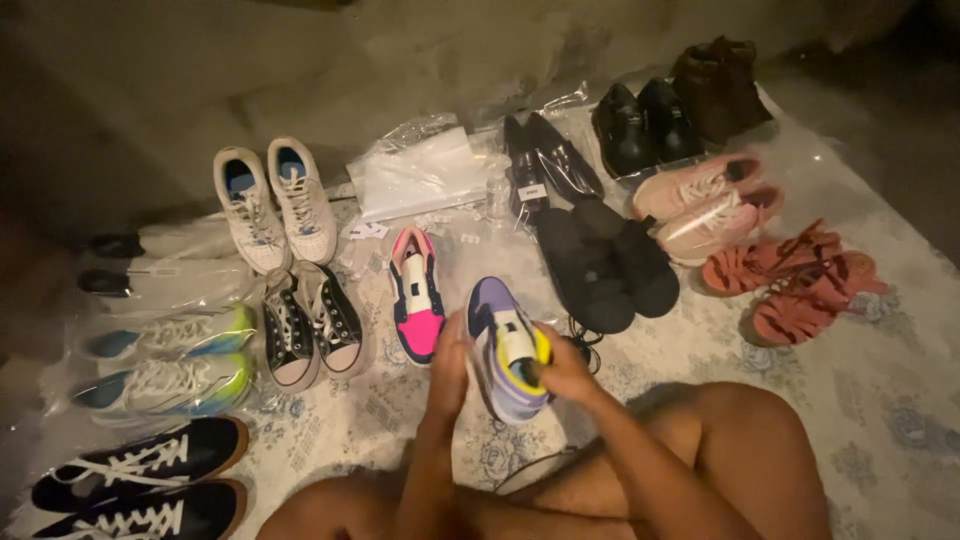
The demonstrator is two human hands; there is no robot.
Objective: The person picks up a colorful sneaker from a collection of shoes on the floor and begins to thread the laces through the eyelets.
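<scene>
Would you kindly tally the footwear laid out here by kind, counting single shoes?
Sneakers: 12, including the purple-and-yellow sneaker held by the left hand and right hand, and its pink-and-navy mate
Dress shoes: 4
Brown boots: 2
Black slides: 2
Red sandals: 2
Total: 22

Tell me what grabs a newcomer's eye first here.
The purple, white and yellow sneaker at centre, held up between the left hand and right hand. Just left of it, a pink and navy sneaker lies on the patterned cloth; red strappy sandals sit far right.
</scene>
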